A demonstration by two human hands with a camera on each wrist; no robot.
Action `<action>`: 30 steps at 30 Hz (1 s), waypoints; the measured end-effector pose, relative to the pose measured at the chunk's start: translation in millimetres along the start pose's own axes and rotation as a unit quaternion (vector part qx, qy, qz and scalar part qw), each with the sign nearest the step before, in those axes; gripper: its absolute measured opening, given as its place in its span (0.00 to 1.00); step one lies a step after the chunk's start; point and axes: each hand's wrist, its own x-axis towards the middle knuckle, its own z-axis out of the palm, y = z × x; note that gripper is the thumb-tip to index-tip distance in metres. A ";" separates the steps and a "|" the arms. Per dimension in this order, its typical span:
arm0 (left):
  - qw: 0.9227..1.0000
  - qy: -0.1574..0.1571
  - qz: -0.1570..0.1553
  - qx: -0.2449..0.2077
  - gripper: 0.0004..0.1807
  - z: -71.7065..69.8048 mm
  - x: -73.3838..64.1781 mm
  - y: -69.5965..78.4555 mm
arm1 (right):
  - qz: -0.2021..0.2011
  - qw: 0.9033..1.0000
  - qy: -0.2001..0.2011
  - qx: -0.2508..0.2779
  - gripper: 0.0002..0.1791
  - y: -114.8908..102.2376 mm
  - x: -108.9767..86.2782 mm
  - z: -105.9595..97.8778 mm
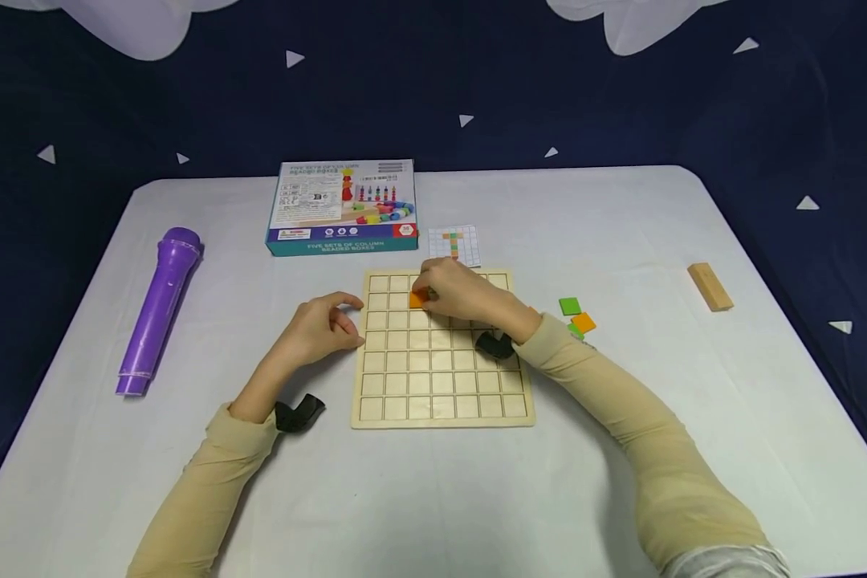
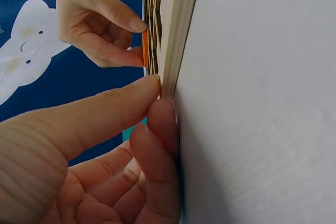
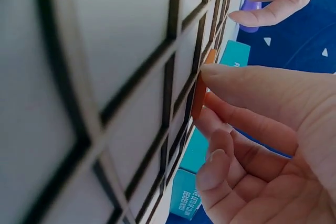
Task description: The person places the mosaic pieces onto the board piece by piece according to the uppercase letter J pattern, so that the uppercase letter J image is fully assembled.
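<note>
Right hand (image 1: 458, 289) pinches an orange square tile (image 1: 417, 301) at the wooden grid board (image 1: 419, 382).
It's near the far side. Left hand (image 1: 316, 330), thumb and finger apart, loosely bent, touches the board's left edge.

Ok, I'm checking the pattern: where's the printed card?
In the head view, the printed card lies just beyond the board, right of the turquoise box and by the right hand.

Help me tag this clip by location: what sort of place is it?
Probably an indoor play or filming corner: a navy, white-triangle-patterned fabric backdrop, a white-topped table and a square pale wooden grid board.
</note>
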 end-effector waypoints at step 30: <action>1.000 -0.001 0.002 0.005 0.28 -0.4 -0.9 0.1 | 0.055 0.992 0.109 0.015 0.12 32.7 -86.1 -44.4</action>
